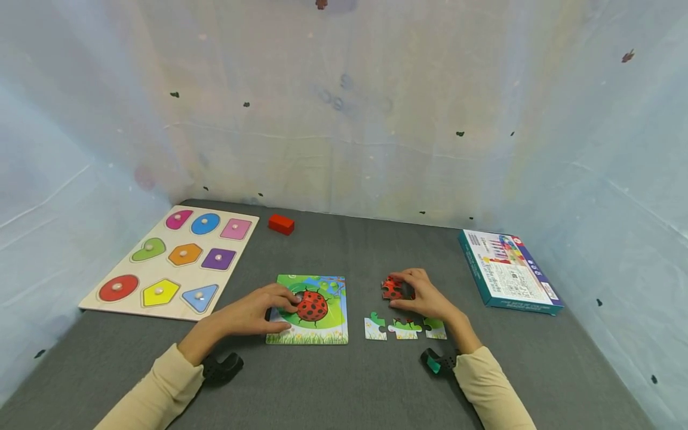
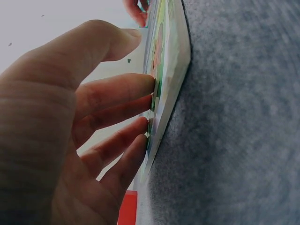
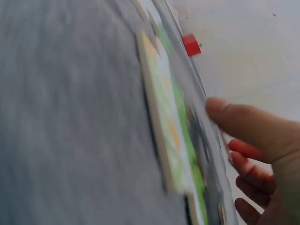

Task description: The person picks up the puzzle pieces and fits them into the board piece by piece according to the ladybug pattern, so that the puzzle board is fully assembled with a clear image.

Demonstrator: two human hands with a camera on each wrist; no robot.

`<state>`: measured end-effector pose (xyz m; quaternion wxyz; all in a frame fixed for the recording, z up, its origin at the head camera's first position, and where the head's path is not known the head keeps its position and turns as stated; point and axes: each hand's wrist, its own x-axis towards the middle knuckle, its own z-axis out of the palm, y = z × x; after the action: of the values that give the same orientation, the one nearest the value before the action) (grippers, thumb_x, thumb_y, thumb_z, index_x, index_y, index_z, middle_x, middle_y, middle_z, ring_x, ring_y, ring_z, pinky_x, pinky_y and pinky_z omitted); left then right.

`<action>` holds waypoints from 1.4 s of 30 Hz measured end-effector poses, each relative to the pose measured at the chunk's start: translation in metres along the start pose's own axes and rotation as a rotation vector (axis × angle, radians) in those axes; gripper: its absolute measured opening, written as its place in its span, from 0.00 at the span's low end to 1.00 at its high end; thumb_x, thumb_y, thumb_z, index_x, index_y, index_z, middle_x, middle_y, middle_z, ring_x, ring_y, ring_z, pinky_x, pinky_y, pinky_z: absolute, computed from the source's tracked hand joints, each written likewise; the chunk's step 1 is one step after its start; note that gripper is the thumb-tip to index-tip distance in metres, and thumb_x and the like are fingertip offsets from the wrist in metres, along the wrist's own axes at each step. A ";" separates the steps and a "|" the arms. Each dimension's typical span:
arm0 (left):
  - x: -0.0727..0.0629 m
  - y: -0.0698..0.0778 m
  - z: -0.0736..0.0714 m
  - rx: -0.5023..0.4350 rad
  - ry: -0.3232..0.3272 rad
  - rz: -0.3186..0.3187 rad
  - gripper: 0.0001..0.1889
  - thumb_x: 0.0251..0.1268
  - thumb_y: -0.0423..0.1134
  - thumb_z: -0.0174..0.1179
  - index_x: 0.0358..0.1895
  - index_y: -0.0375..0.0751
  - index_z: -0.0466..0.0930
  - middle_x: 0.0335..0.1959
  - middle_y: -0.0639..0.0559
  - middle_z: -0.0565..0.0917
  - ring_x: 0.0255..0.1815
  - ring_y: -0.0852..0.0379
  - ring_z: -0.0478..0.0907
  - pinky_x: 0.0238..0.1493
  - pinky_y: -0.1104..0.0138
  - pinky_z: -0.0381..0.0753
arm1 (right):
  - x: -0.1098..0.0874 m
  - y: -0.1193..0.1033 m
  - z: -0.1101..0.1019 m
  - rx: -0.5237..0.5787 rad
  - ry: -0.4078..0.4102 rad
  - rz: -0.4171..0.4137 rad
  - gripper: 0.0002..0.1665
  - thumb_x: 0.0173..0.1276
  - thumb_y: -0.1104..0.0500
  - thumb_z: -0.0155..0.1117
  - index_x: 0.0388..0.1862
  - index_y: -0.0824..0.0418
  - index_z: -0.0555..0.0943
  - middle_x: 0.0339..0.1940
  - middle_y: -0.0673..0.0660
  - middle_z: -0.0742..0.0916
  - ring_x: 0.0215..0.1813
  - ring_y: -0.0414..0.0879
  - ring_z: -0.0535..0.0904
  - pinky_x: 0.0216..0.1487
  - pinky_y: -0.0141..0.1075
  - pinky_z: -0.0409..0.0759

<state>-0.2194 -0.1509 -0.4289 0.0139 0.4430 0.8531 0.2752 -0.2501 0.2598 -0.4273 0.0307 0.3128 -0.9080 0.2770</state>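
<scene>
In the head view, my left hand (image 1: 266, 307) rests on a square ladybug puzzle board (image 1: 328, 331). The left wrist view shows its fingertips (image 2: 146, 86) touching the board's face, the thumb raised apart from it. To the right, my right hand (image 1: 421, 294) pinches a red, black-spotted puzzle piece (image 1: 391, 288) between thumb and fingers, which partly cover it. Nearer me lie loose puzzle pieces: a green-and-white one at left (image 1: 375, 327), a middle one with grass (image 1: 405, 328) and a green one at right (image 1: 435, 328). The right wrist view shows a loose piece edge-on (image 3: 166, 122).
A wooden knob board (image 1: 177, 278) with coloured shapes lies at the left. A red block (image 1: 281, 224) sits behind the puzzle board. On the right lies a flat teal-edged box (image 1: 510, 272). Pale sheeting (image 1: 344, 167) encloses the grey table (image 1: 333, 388).
</scene>
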 end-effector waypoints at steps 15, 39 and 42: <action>-0.001 -0.001 0.002 -0.011 -0.001 -0.011 0.16 0.57 0.45 0.64 0.48 0.44 0.83 0.54 0.54 0.78 0.58 0.56 0.70 0.58 0.53 0.69 | 0.032 -0.055 0.037 0.141 0.042 -0.125 0.38 0.55 0.52 0.72 0.63 0.60 0.71 0.54 0.57 0.73 0.58 0.52 0.62 0.53 0.53 0.67; -0.001 -0.004 0.003 0.012 0.000 0.003 0.14 0.58 0.45 0.63 0.46 0.46 0.82 0.53 0.54 0.78 0.57 0.56 0.71 0.57 0.53 0.69 | 0.058 -0.105 0.089 0.050 -0.012 -0.255 0.38 0.53 0.51 0.73 0.61 0.63 0.72 0.48 0.56 0.75 0.52 0.49 0.64 0.54 0.44 0.64; -0.001 -0.004 0.003 0.008 -0.003 -0.001 0.14 0.58 0.45 0.63 0.46 0.47 0.82 0.53 0.54 0.78 0.57 0.56 0.71 0.57 0.53 0.70 | 0.059 -0.107 0.091 0.038 -0.011 -0.237 0.38 0.52 0.49 0.73 0.61 0.62 0.73 0.49 0.56 0.75 0.53 0.49 0.64 0.55 0.45 0.63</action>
<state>-0.2209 -0.1519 -0.4339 0.0135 0.4430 0.8545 0.2709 -0.2238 0.1099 -0.4390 0.0522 0.4199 -0.8594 0.2871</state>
